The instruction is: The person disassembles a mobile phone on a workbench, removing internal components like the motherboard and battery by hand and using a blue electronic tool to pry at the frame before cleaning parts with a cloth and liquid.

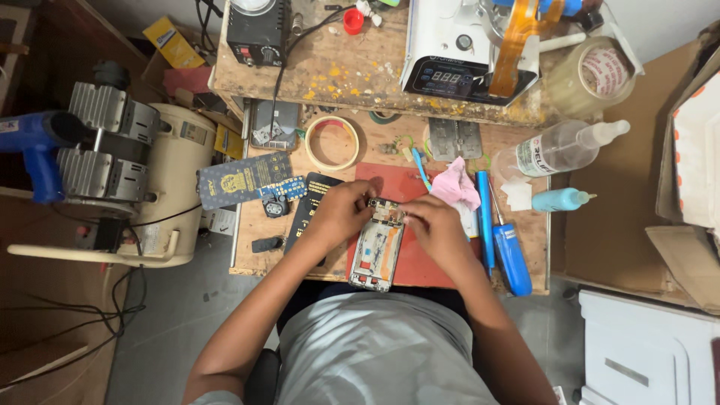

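One opened smartphone [377, 251] lies at centre frame on a flat red mat [420, 262], its back off, showing silvery frame and orange flex. Two hands work its top end: left hand [341, 212] and right hand [433, 229] both pinch the upper edge. Right of them, two blue-handled screwdrivers [510, 255], one crumpled pink cloth [456, 187], one tape ring [331, 142] upper centre.

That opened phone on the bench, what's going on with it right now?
A person seated at a wooden workbench has both hands on the top end of an opened phone, which lies on a red mat. The left hand and right hand meet at its upper edge. A pink cloth, blue screwdrivers and a tape roll lie nearby.
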